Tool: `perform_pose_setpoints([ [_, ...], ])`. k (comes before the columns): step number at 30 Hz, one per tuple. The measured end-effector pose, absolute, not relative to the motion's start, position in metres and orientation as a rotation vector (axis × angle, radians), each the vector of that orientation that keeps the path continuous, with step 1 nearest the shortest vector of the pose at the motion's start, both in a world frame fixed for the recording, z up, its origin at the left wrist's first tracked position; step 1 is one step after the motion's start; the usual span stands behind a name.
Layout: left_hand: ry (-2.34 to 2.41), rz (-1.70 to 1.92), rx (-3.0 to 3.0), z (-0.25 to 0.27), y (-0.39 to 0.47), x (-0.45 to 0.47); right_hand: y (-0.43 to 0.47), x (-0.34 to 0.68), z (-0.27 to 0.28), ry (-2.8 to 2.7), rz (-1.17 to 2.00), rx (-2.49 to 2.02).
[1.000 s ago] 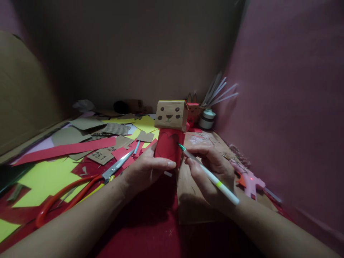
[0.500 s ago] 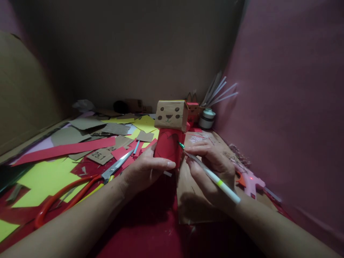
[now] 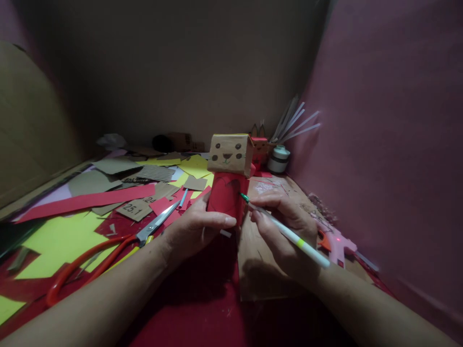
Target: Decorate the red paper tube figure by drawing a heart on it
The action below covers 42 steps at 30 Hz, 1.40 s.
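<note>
My left hand (image 3: 200,224) is closed round the lower part of a paper animal figure (image 3: 226,193), its thumb across the front. The figure stands upright, with a red body and a box-like tan head bearing drawn eyes, nose and mouth. A dark heart outline shows on the red front. In my right hand (image 3: 285,226) is a white pen (image 3: 294,238) with a lime band and a green tip end, held in a writing grip. Its tip is at the right side of the heart; whether it touches the paper I cannot tell.
Orange-handled scissors (image 3: 144,233) lie on the left among yellow, red and cardboard scraps (image 3: 135,207). A pink glue gun (image 3: 338,243) with a red light lies at right. Behind stand a smaller red figure (image 3: 259,149), a white jar (image 3: 279,159) and several white sticks (image 3: 300,120).
The pen's rear end has swung slightly right and up, and its tip has shifted a little left. My left hand and the figure stay almost where they were.
</note>
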<state>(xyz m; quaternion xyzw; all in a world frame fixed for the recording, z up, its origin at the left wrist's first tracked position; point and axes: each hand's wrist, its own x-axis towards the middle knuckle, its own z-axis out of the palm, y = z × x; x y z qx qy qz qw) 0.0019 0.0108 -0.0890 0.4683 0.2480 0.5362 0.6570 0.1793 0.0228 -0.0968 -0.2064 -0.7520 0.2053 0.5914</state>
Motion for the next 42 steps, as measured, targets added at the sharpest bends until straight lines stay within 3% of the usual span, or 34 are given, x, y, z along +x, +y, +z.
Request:
perform_pose_setpoints([
  [42,0.574,1.25,1.01,-0.0901,0.0113,0.0017,0.0219,0.1797,-0.0955,-1.754,0.517,-0.494],
])
